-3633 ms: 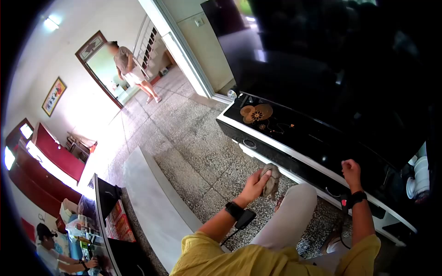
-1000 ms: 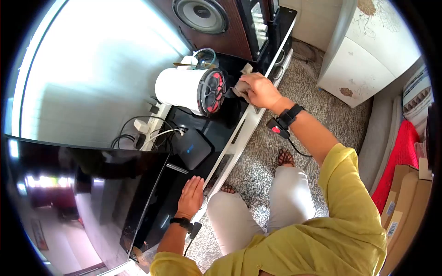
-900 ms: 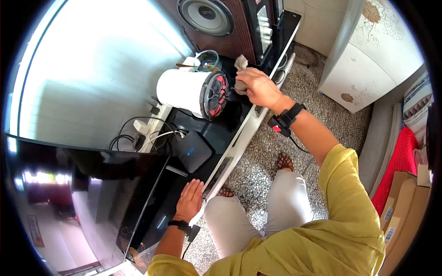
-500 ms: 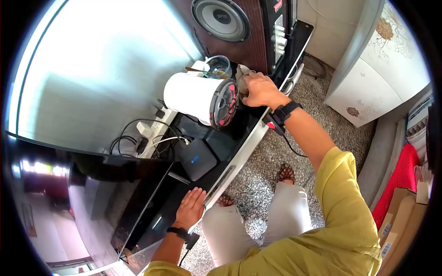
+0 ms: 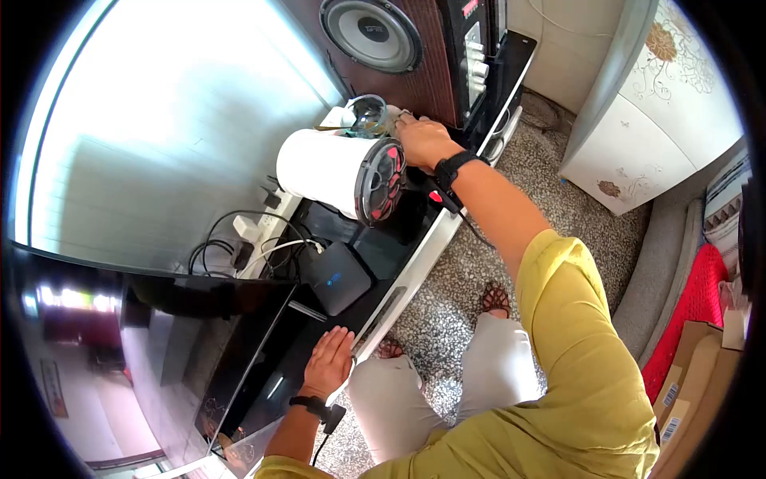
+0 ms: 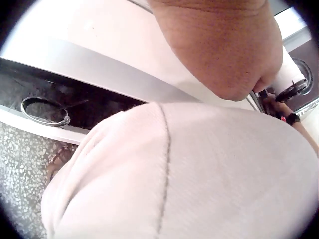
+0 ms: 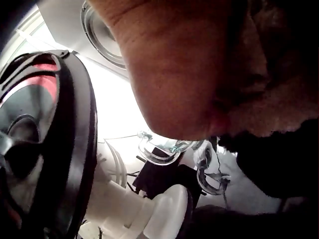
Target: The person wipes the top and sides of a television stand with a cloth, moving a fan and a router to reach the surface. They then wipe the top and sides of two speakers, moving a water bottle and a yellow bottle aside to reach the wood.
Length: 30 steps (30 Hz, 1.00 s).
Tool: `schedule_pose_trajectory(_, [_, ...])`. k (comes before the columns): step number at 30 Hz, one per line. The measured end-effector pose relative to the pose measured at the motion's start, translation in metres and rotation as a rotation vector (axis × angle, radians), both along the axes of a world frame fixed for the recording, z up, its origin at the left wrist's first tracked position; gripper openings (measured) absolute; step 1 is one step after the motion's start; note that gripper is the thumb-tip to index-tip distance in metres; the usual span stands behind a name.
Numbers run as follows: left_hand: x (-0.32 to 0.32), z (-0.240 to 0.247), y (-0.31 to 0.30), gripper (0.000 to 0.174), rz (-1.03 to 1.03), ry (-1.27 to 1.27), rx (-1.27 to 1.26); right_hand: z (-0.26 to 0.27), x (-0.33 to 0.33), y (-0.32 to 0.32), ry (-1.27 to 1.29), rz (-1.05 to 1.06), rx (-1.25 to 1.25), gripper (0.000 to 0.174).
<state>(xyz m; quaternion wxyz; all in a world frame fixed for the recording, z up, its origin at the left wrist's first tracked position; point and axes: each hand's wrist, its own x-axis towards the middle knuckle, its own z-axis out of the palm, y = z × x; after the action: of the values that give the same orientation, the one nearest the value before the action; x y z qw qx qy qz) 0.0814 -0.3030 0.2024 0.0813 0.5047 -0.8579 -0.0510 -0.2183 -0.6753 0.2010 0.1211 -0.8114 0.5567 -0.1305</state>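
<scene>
In the head view my right hand (image 5: 427, 142) reaches over the black stand top, between a white cylinder with a black-and-red end (image 5: 339, 172) and a wooden speaker (image 5: 439, 56). It holds a crumpled grey-brown cloth (image 5: 393, 118) down on the surface, mostly hidden under the fingers. The fingertips are close to a glass cup (image 5: 372, 113). My left hand (image 5: 329, 361) rests flat on the stand's front edge, fingers straight together, below a black set-top box (image 5: 339, 275). The right wrist view shows the right hand's heel (image 7: 174, 74) beside the cylinder's dark end (image 7: 75, 124).
A white power strip (image 5: 275, 211) with plugs and black cables lies behind the set-top box. The large television (image 5: 159, 343) stands at the left. On the right are a white patterned cabinet (image 5: 638, 128), a grey sofa (image 5: 650, 255) and cardboard boxes (image 5: 686, 383).
Earlier the left hand held the cloth beside the stand's other end; now the right hand has it. In the last half second the right hand slid deeper, toward the glass cup. The left hand stayed.
</scene>
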Motion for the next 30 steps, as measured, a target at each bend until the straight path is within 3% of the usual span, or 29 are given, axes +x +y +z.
schedule_pose_trajectory(8, [-0.003, 0.004, 0.001, 0.038, 0.006, -0.014, -0.008, -0.001, -0.045, 0.069, 0.042, -0.123, -0.134, 0.042])
schedule_pose_trajectory(17, [0.000, 0.000, 0.003, 0.038, -0.011, 0.032, -0.033, -0.018, -0.118, 0.113, -0.180, -0.181, -0.224, 0.037])
schedule_pose_trajectory(20, [0.001, 0.000, 0.006, 0.041, -0.003, 0.032, -0.004, -0.022, -0.150, 0.114, -0.350, -0.461, 0.294, 0.033])
schedule_pose_trajectory(23, [0.003, -0.001, 0.003, 0.044, 0.003, 0.022, 0.025, -0.053, -0.167, 0.126, -1.033, -0.659, 0.442, 0.034])
schedule_pose_trajectory(26, [0.004, -0.003, 0.003, 0.044, -0.005, 0.016, 0.034, -0.063, -0.143, 0.144, -1.169, -0.557, 0.154, 0.039])
schedule_pose_trajectory(27, [0.004, -0.004, 0.002, 0.044, -0.011, 0.012, 0.029, -0.057, -0.137, 0.145, -1.022, -0.524, 0.163, 0.046])
schedule_pose_trajectory(30, [0.004, -0.006, 0.001, 0.043, -0.007, 0.016, 0.023, -0.066, -0.089, 0.136, -0.840, -0.347, -0.197, 0.049])
